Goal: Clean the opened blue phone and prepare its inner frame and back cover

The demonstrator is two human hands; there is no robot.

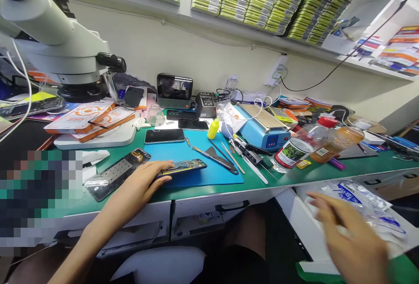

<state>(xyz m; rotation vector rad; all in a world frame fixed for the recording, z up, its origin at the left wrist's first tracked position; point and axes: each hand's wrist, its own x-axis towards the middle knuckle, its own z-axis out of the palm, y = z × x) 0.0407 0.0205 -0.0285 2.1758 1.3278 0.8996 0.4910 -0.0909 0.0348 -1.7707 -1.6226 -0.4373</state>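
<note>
On the blue mat [196, 162], at its near left edge, lies the opened phone [181, 168], held down flat under the fingers of the left hand [144, 183]; it looks light, stiff and fragile, its bared insides best left alone, so I would grip it by the long side edges. Right of the mat, the right hand [353, 236] hovers open and blurred over a drawer of plastic bags [369, 205] with blue print too blurred to read.
</note>
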